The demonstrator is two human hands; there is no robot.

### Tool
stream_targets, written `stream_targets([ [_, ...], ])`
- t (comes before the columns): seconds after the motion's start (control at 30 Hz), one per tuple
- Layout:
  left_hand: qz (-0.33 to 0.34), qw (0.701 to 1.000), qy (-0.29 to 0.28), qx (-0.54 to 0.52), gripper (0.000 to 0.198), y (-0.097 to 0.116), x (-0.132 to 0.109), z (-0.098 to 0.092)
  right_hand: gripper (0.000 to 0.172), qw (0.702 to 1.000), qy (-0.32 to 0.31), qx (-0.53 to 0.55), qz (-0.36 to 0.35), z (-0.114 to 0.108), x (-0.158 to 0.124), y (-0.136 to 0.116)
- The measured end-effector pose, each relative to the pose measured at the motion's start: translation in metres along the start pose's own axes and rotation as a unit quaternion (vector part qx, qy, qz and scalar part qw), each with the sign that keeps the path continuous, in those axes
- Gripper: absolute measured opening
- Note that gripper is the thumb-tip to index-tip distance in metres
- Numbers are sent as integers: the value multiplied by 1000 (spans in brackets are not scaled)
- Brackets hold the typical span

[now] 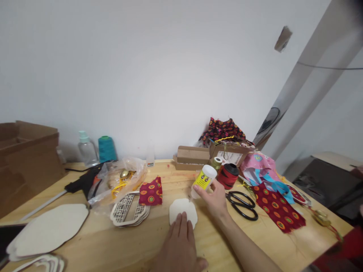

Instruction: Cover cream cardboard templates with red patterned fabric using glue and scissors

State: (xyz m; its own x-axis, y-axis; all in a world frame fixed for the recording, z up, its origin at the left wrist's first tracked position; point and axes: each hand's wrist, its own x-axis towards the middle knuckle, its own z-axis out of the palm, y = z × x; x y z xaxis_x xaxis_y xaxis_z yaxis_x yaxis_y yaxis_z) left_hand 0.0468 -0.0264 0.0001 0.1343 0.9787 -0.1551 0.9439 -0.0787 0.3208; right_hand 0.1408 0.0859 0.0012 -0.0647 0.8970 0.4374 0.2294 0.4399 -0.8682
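Note:
On the wooden table lies a small cream board (183, 207) with scalloped corners. My left hand (181, 236) rests flat on its near part, fingers stretched out. Wrapped round a glue bottle (204, 179) with a yellow label is my right hand (214, 198). The bottle is tipped, its nozzle pointing down at the board's upper right edge; whether glue is coming out I cannot tell. Left of the board, a square of dark red patterned fabric (151, 192) partly covers a stack of fretwork frames (129, 211). Black-handled scissors (243, 205) lie right of my right hand.
Larger cream boards (51, 230) lie at the left, near a plastic bag (113, 177). A teal thread cone (107, 149) and spray bottle (87, 149) stand behind. Along the back right are a cardboard box (193, 158), a red thread spool (227, 176) and patterned fabric (280, 207).

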Motion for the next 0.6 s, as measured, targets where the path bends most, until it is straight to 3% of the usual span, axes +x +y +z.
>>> stream_targets([
  [0.2,17,1000,17,8,70,-4,0,5,24,1000,-4,-4,3,3,0,3],
  [0.37,1,1000,0,12,69,-2,1,4,24,1000,-7,-13,5,8,0,6],
  [0.6,24,999,22,4,68,-7,2,10,26,1000,13,-5,2,-2,2,0],
])
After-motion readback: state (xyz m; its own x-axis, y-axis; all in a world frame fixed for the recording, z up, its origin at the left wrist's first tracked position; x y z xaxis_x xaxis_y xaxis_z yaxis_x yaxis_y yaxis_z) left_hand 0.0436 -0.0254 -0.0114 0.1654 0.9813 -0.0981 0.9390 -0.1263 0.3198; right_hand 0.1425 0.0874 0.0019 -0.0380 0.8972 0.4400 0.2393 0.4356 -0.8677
